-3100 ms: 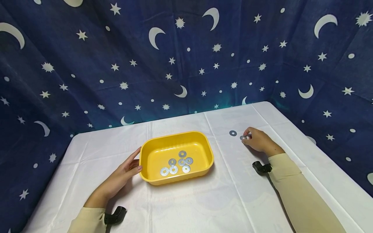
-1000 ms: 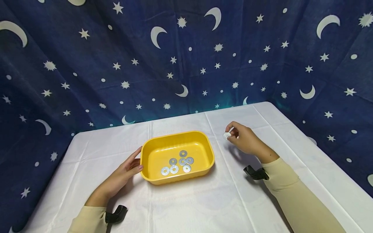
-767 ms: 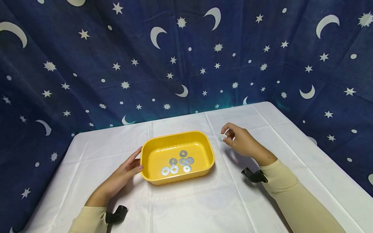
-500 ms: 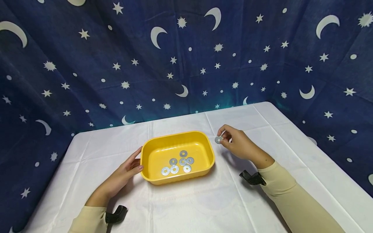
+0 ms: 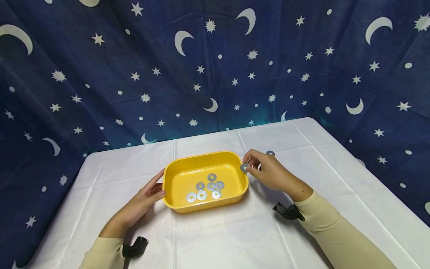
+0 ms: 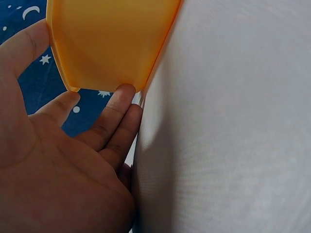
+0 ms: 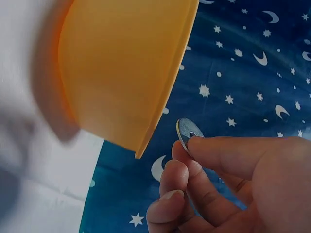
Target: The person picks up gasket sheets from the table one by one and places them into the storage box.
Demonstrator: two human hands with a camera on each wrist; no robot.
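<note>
A yellow plastic tub (image 5: 174, 203) stands on the white-covered table, with several flat metal washers (image 5: 201, 195) lying on its floor. My left hand (image 5: 142, 200) rests against the tub's left end, fingers fairly straight. In the left wrist view, its fingertips touch the outer wall and the thumb is at the rim. My right hand (image 5: 268, 172) pinches one washer (image 7: 187, 128) between thumb and forefinger. That washer is level with the tub's right rim and overlaps it in the head view; the right wrist view shows it just beyond the rim edge, tilted.
One more washer (image 5: 270, 153) lies on the white tablecloth (image 5: 215, 239) behind my right hand, partly covered by it. A dark blue curtain (image 5: 151, 74) with moons and stars hangs along the table's back and sides. Each wrist carries a black strap-like mount (image 5: 289, 212).
My right hand took a washer from the table and carried it leftward to the tub's right rim. The other loose washer shows again from behind the hand. My left hand and the tub stayed put.
</note>
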